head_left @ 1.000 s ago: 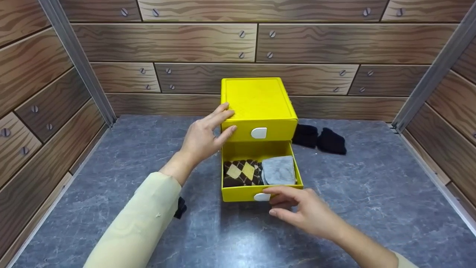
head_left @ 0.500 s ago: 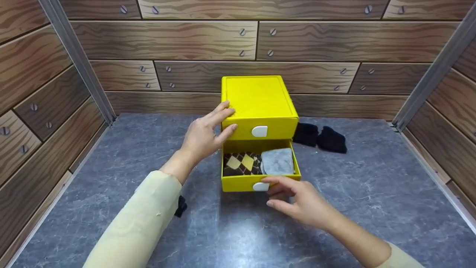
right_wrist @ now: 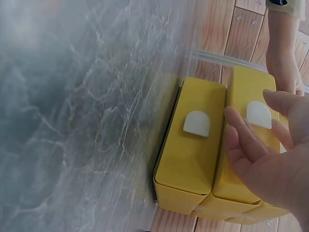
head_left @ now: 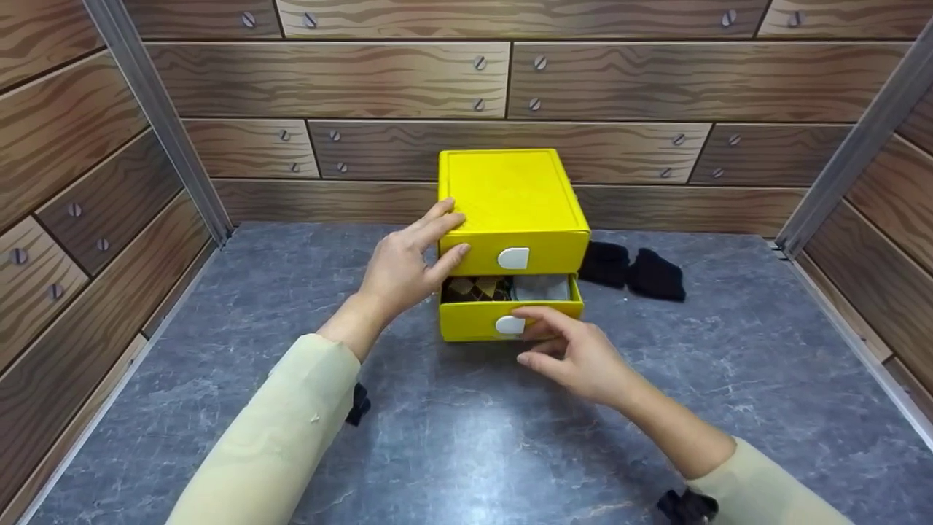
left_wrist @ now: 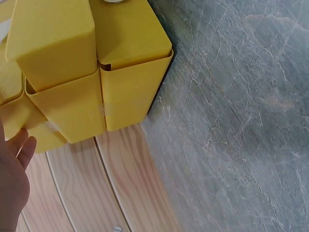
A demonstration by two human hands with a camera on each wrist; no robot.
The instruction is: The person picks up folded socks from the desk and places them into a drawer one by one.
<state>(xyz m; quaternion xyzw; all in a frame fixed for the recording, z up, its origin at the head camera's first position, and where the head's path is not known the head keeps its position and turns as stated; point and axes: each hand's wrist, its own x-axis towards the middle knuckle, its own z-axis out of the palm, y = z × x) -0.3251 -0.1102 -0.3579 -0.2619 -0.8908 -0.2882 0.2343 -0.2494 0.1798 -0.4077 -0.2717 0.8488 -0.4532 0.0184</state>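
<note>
Yellow plastic two-drawer box [head_left: 510,197] sits toward the back edge of the grey stone-look table [head_left: 219,379], about centred left to right. Left hand [head_left: 408,266] rests on the box's upper left front corner, fingers straight and slightly spread, bracing rather than gripping. Lower drawer [head_left: 503,317] stands partly out; an argyle sock [head_left: 477,288] and a grey sock [head_left: 541,286] show in the gap. Right hand [head_left: 572,354] has fingers extended at the drawer front, index by the white tab handle [head_left: 509,325], pinching nothing. Black socks [head_left: 633,270] lie on the table just right of the box. Judgement: box is light, stiff, smooth and likely to slide, so it needs bracing; drawer best taken at the white tab or pushed on its flat front. Socks are soft and squash easily.
</note>
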